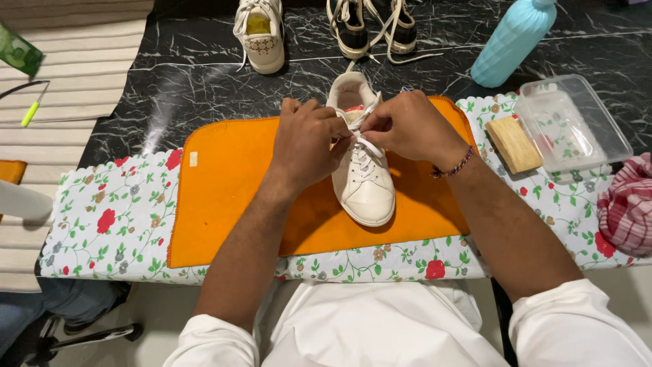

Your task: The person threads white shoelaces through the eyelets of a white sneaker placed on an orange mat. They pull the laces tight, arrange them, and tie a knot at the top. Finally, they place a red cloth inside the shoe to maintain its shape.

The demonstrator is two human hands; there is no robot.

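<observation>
Seen from above, a white sneaker [365, 178] sits toe toward the person on an orange cloth [238, 197], which lies over a flowered cloth [115, 224] on a dark marble table [204, 75]. Both hands meet over the shoe's upper eyelets. The left hand [305, 143] has its grip pinched on the white lace [367, 145] at the tongue; the right hand [407, 126] pinches a lace end rising toward the shoe's opening. To do this well, it seems wise to keep both strands evenly taut, flat and untwisted, with the shoe steady on the cloth. Beyond it are more shoes [261, 34] and a light blue bottle [513, 41]. To the right are a wooden block [514, 144] and a clear plastic box [577, 122].
</observation>
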